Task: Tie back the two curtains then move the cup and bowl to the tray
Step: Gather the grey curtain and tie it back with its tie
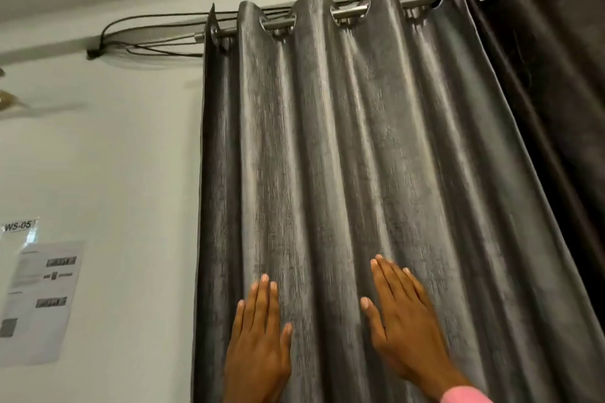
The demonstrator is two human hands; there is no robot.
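Note:
A grey curtain [343, 147] hangs closed in folds from a metal rod [281, 24] on eyelet rings. A second, darker curtain [563, 82] hangs to its right on the same rod. My left hand [258, 343] is raised in front of the lower part of the grey curtain with straight fingers pointing up. My right hand [402, 321], with a pink sleeve at the wrist, is held flat beside it, fingers straight and angled up to the left. Neither hand grips the fabric. The cup, bowl and tray are out of view.
A pale wall [114, 173] lies left of the curtains, with a printed sheet [42, 301] and a label reading WS-05 [18, 226] stuck on it. Black cables [147, 33] run along the wall top to the rod's left end.

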